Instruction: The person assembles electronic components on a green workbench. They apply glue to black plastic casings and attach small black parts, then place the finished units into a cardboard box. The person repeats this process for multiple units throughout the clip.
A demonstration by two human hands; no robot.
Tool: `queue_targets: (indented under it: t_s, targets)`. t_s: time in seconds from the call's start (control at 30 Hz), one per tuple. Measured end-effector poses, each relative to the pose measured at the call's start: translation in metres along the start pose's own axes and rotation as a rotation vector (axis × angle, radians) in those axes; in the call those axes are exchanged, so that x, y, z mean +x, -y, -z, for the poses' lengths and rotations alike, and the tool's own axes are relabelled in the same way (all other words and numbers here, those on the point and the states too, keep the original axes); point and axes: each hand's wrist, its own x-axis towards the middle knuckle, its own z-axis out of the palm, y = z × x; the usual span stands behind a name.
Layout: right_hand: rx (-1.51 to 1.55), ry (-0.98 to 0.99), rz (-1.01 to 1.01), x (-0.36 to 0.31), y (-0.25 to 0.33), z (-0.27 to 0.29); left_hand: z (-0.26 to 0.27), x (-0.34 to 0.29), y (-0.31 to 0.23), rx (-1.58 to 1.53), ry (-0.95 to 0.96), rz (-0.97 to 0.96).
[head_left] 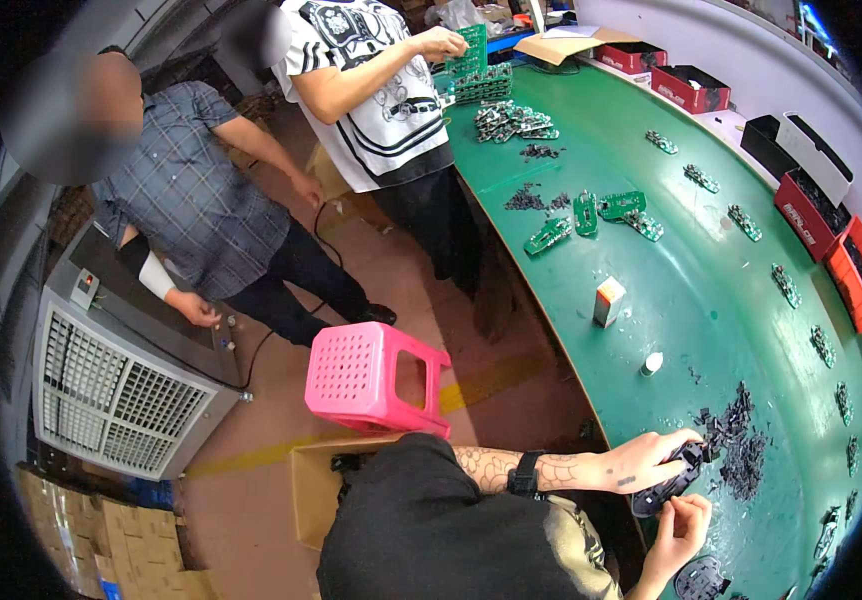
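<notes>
The left hand [643, 463] holds a black shell [659, 494] at the edge of the green table [691, 335]; the right hand [684, 530], fingers bunched, meets the shell, its grip unclear. Black pieces [741, 455] lie alongside.

Room to pass lies between the bottle [652, 364] and circuit-board row [822, 346], while heaped black pieces [740, 455] obstruct nearer.
</notes>
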Motion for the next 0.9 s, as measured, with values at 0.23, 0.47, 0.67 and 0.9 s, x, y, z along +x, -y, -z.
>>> queue_targets:
  t_s: [0.23, 0.47, 0.67, 0.9]
  targets:
    - [0.052, 0.087, -0.084, 0.007, 0.008, -0.006, 0.019, -0.005, 0.009, -0.116, -0.035, 0.049]
    - [-0.126, 0.133, 0.034, 0.021, 0.03, -0.013, 0.023, -0.001, 0.016, -0.235, -0.02, 0.01]
    - [-0.12, 0.075, -0.137, 0.034, 0.04, -0.021, 0.034, 0.012, 0.02, -0.349, 0.052, 0.073]
    - [-0.122, 0.098, -0.014, 0.058, 0.033, -0.001, 0.028, 0.033, 0.017, -0.454, 0.065, 0.209]
